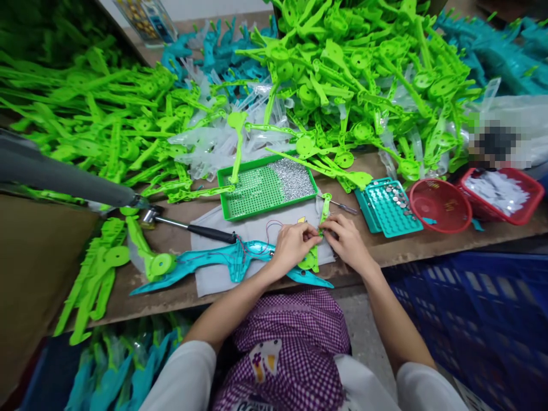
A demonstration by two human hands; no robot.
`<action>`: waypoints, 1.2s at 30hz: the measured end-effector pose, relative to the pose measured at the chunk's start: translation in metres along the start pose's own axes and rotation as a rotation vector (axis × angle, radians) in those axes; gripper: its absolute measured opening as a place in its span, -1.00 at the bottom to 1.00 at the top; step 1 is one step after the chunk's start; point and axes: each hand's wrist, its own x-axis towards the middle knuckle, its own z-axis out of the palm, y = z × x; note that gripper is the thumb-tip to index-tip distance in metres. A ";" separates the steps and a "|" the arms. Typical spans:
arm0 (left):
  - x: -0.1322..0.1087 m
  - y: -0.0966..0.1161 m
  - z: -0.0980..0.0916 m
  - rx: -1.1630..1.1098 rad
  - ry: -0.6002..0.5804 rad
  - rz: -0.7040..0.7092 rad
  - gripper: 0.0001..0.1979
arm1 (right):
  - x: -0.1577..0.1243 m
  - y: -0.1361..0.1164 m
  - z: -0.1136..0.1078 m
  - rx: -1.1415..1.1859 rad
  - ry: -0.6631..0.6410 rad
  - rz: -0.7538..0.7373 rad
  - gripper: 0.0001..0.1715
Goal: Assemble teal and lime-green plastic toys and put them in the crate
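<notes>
My left hand (294, 244) pinches a slim lime-green plastic part (326, 206), standing lengthwise on a grey cloth (209, 225). My right hand (347, 241) meets it from the other side, thumb and finger closed at the same spot. Whatever small piece may be between the fingertips is hidden. Under and left of my left hand lies a long blue plastic shell (237, 260) with thin red and dark wires running over it. A screwdriver (345, 207) rests just beyond my right hand.
A green perforated tray (252, 194) holds many small screws. To the right are a teal tray (394, 214) of round metal pieces, a red bowl (440, 205) and a red basket (535, 202) of white pieces. Green parts (363, 68) pile up behind. A black-handled hammer-like tool (212, 233) lies left.
</notes>
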 end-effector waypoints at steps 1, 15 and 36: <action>0.000 0.000 0.000 -0.012 -0.004 -0.003 -0.90 | 0.003 0.000 -0.003 0.000 -0.032 -0.005 -0.81; -0.002 0.003 0.000 0.029 0.036 0.003 -0.78 | 0.025 0.002 -0.019 0.079 -0.297 -0.017 -0.79; -0.003 0.001 0.001 0.043 0.034 0.028 -0.76 | 0.031 -0.002 -0.020 0.026 -0.431 -0.002 -0.79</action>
